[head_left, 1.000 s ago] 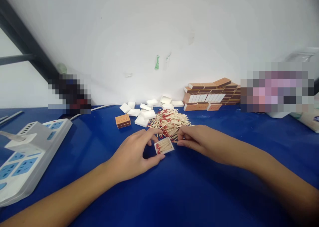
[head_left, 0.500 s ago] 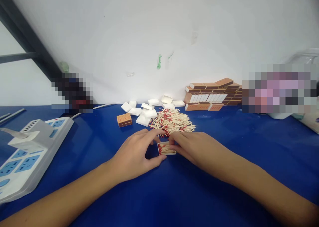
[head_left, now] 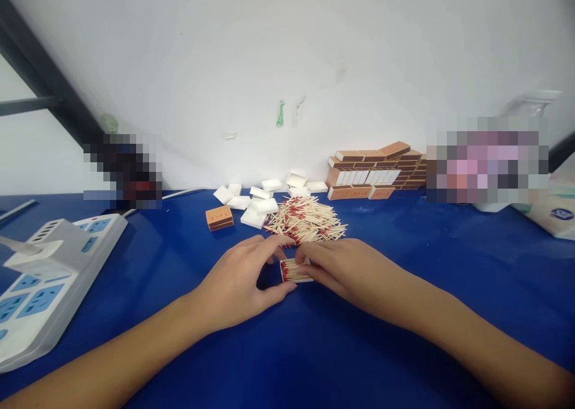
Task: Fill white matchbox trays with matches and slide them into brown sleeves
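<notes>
A small white matchbox tray [head_left: 282,272] lies on the blue table, filled with red-tipped matches [head_left: 291,271]. My left hand [head_left: 238,282] curves round its left end, thumb at the near side and fingers at the far side, steadying it. Over the tray's right part, my right hand [head_left: 348,271] has thumb and forefinger bent down onto the matches; the fingers hide that end of the tray. Just beyond both hands spreads a loose heap of matches [head_left: 309,217]. Several white trays [head_left: 254,218] lie left of and behind the heap.
Brown matchboxes [head_left: 220,217] sit stacked at left. A larger stack of matchboxes [head_left: 359,191] stands against the wall at right, with white tray ends showing. A white power strip [head_left: 74,289] with a plug lies at far left, its cable running back. Blurred items flank the table.
The view has shifted slightly. My right thumb and fingers have moved a little further left over the matches in the tray. My left hand keeps its place round the tray.
</notes>
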Tool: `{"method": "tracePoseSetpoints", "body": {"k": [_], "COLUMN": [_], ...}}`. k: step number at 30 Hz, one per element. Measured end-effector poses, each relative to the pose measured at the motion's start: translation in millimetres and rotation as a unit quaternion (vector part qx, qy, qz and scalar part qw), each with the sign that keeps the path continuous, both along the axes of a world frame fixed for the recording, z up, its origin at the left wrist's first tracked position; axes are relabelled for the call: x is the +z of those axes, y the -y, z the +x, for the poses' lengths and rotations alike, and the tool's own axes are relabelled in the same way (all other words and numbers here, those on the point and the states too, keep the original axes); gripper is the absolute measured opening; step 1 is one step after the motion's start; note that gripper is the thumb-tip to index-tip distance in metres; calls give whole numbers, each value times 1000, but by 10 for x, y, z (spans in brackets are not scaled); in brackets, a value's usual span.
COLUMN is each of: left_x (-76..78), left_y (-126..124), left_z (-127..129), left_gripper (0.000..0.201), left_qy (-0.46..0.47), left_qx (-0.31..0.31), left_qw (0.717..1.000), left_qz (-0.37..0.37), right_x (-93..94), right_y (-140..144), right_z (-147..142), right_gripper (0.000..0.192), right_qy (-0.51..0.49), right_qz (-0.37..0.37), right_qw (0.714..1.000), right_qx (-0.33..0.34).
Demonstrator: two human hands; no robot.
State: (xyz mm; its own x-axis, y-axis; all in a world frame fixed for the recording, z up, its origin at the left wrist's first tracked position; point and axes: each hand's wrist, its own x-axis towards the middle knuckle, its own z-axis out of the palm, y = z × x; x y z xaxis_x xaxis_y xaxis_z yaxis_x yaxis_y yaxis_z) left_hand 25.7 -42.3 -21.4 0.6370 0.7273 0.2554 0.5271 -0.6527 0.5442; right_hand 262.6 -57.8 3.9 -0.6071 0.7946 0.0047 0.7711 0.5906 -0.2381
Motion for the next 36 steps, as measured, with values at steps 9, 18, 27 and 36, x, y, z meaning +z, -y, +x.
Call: {"method": "tracePoseSetpoints", "body": {"k": [9, 18, 27, 36], "left_x": [-21, -11, -17, -26], "left_y": [-25, -16, -17, -26], "left_z": [-35, -25, -28, -25], "left_gripper": [54, 52, 51, 51], "left_qy": [14, 7, 1, -2], "left_qx": [8, -8, -5, -4], "left_qw": [1000, 1000, 1000, 1000], "left_qz": [23, 22, 15, 17], "right_x": [41, 146, 65, -58], "right_y": [-294, -489, -291, -340], "right_z": [521, 1035, 683, 626], "right_gripper": [26, 22, 29, 21], "right_qy": [-17, -2, -47, -53], "right_qz": [56, 12, -19, -40], "right_qw": [997, 989, 994, 994], "right_qx": [-40, -146, -92, -85]}}
